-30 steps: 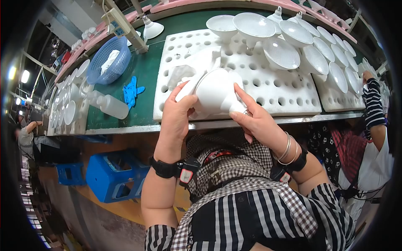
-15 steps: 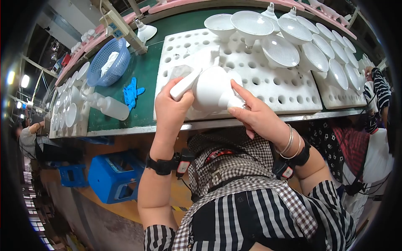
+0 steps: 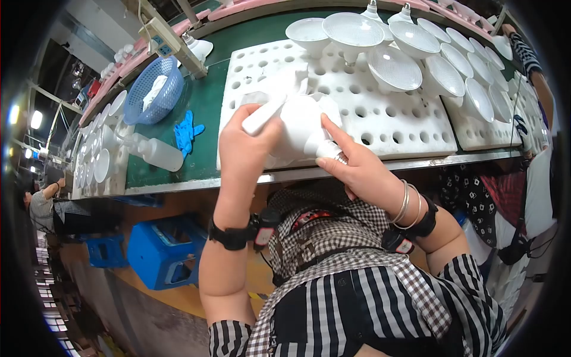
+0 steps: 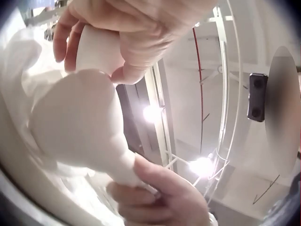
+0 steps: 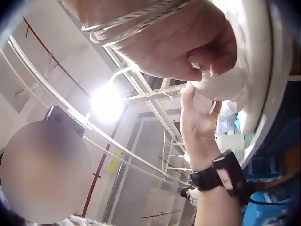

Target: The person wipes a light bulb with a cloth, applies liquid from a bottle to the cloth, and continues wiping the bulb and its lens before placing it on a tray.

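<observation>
My right hand point(image 3: 363, 166) pinches a white reflector lamp bulb point(image 3: 300, 128) near its metal screw base point(image 3: 333, 152), with the thumb below and the index finger above. The bulb's wide end points away to the left. My left hand point(image 3: 247, 143) grips a smooth white rounded piece point(image 4: 96, 49) at that wide end, and I cannot tell whether it belongs to the bulb. In the left wrist view its lower edge meets the bulb's outline. White crumpled material point(image 3: 291, 83) lies behind on the holed foam board point(image 3: 380, 134).
Many reflector lamps point(image 3: 395, 68) stand face up in foam boards at the right, and more lamps point(image 3: 102, 163) stand at the left. A blue basket point(image 3: 156, 89), a blue glove point(image 3: 187, 132) and a white bottle point(image 3: 160, 153) are on the green table. Blue stools point(image 3: 163, 253) stand below.
Both hands and the bulb have shifted slightly left. The bulb has turned so its screw base shows more. My left hand has moved up along the wide end. Both grips stay.
</observation>
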`<action>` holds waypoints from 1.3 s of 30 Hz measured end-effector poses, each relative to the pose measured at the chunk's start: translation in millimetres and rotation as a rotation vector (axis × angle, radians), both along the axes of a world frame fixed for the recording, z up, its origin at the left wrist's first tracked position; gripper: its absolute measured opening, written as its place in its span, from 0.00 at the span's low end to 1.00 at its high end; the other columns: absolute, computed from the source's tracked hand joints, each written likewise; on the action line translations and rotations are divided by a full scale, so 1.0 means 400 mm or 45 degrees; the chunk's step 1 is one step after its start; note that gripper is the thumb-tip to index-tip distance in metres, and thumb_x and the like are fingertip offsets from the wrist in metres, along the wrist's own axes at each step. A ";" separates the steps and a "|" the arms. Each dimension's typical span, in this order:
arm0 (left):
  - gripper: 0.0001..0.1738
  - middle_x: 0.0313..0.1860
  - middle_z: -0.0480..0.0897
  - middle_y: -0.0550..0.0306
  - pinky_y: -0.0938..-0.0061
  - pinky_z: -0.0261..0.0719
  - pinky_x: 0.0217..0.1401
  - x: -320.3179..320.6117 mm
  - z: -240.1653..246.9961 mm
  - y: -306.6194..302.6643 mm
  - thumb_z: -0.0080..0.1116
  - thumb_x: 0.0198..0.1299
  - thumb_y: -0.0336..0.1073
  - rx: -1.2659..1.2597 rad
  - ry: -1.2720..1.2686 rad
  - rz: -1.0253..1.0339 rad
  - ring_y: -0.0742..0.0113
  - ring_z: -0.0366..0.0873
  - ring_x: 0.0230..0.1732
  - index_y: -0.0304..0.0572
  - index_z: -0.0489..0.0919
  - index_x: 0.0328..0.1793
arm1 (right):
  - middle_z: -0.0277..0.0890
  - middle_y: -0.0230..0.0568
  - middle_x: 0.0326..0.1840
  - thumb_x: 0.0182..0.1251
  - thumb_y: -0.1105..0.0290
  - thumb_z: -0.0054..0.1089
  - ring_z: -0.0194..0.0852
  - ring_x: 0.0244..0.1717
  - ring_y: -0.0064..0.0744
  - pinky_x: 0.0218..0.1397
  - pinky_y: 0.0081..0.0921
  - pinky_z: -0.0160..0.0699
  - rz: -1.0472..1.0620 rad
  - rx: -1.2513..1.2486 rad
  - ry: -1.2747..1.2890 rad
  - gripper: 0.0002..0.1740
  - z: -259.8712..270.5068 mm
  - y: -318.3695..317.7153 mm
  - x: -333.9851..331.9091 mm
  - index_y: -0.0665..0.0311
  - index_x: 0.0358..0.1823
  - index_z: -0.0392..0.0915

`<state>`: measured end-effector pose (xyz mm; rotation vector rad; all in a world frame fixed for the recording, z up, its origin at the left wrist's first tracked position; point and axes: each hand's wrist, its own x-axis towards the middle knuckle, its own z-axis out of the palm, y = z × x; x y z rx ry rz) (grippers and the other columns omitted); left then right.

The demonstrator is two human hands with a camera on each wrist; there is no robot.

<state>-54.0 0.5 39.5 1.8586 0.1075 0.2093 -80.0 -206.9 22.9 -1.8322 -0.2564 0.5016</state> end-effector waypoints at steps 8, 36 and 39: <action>0.21 0.41 0.84 0.56 0.79 0.78 0.46 0.007 -0.029 0.032 0.67 0.57 0.34 0.149 -0.064 0.014 0.75 0.79 0.41 0.31 0.80 0.54 | 0.72 0.39 0.28 0.72 0.63 0.56 0.64 0.14 0.22 0.20 0.24 0.71 -0.016 -0.001 0.025 0.44 0.012 -0.001 0.002 0.60 0.83 0.42; 0.19 0.59 0.82 0.46 0.56 0.70 0.63 -0.017 -0.091 0.043 0.61 0.59 0.27 1.078 -0.958 0.215 0.45 0.77 0.58 0.36 0.82 0.58 | 0.59 0.24 0.19 0.74 0.66 0.54 0.55 0.14 0.14 0.14 0.18 0.64 -0.037 0.165 0.182 0.40 0.021 -0.013 0.039 0.63 0.82 0.45; 0.19 0.59 0.83 0.52 0.56 0.69 0.64 -0.095 -0.074 -0.078 0.60 0.57 0.26 1.372 -1.025 -0.176 0.47 0.77 0.55 0.43 0.84 0.56 | 0.59 0.24 0.19 0.74 0.66 0.54 0.53 0.14 0.14 0.14 0.18 0.65 -0.036 0.073 0.110 0.41 0.034 -0.001 0.028 0.64 0.82 0.44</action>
